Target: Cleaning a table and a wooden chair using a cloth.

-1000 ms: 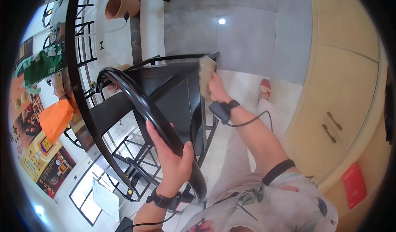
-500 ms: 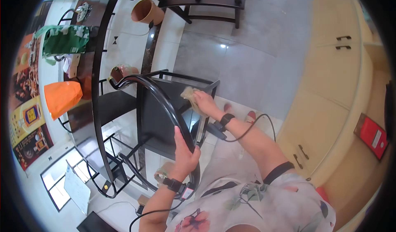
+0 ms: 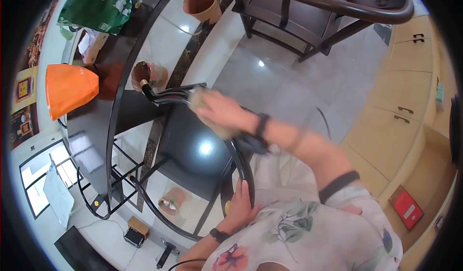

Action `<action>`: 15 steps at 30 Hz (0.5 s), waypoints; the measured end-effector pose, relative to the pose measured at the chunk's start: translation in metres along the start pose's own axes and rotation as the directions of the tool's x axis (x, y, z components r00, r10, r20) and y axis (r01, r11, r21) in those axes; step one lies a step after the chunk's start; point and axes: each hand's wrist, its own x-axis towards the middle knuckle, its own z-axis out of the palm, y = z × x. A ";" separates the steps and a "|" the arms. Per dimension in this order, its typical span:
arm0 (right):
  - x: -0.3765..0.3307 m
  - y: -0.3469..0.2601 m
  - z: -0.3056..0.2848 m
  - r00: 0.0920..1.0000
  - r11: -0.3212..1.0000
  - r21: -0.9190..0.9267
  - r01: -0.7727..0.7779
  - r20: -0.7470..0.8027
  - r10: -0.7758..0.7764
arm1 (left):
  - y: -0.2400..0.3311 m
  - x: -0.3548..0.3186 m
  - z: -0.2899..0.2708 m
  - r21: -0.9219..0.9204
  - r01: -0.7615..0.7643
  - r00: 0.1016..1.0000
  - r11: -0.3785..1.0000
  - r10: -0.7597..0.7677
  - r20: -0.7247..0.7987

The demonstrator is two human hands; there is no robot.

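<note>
A black armchair with a shiny seat (image 3: 188, 153) and a curved top rail (image 3: 246, 167) stands in front of me. My left hand (image 3: 240, 206) is closed round the near part of that rail. Farther along, my right hand (image 3: 223, 111), slightly blurred, presses a beige cloth (image 3: 197, 102) onto the rail, close to its far curled end. Hand and cloth hide the stretch of rail beneath them. Each wrist wears a black band, and a dark block sits by the right wrist.
Left of the chair stands a dark table (image 3: 103, 126) with an orange bag (image 3: 72, 90) and a green bag (image 3: 96, 8). Plant pots (image 3: 202, 6) are on the floor. A brown armchair (image 3: 289, 13) is at the far side, and pale cabinets (image 3: 395, 107) line the right.
My right hand has brought the cloth left from the chair's far right side onto the rail. My left hand holds the rail nearer my body. The whole view has shifted.
</note>
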 end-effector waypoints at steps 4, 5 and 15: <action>0.096 0.026 0.004 0.980 0.945 0.327 0.014 0.182 -0.078 | 0.006 0.011 -0.033 0.016 0.032 0.982 0.999 -0.034 0.184; 0.097 0.045 0.012 0.984 0.816 0.576 -0.053 0.171 -0.057 | 0.014 0.035 -0.054 -0.088 0.220 0.955 0.972 -0.196 0.224; -0.128 0.139 0.042 0.947 0.992 0.115 -0.054 0.320 0.014 | -0.080 0.197 -0.215 -0.847 0.206 0.438 0.491 -0.820 -0.369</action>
